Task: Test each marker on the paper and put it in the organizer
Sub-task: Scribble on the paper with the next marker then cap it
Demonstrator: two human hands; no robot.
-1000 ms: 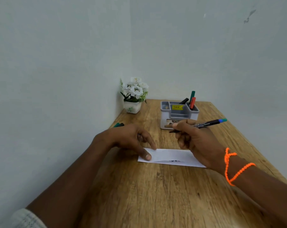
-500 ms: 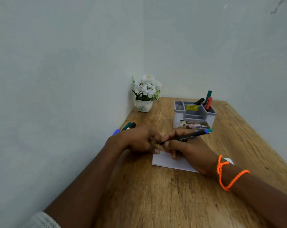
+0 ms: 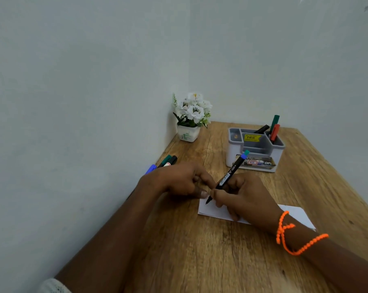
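Note:
My right hand grips a black marker with a blue and teal end. Its bare tip points down onto the left end of the white paper. Just left of the tip lies my left hand, its fingers curled and its thumb at the paper's edge; whether it holds anything is hidden. Behind the hands stands the grey organizer, with a green marker, a red one and a black one in its right compartment. A blue marker, a green one and a black one lie by the left wall.
A small white pot of white flowers stands in the far corner. Walls close the wooden table in on the left and at the back. An orange beaded cord is on my right wrist.
My hands met at the marker's tip end, then my right hand tilted the marker upright and set its tip on the paper. My left hand drew in from pressing the paper.

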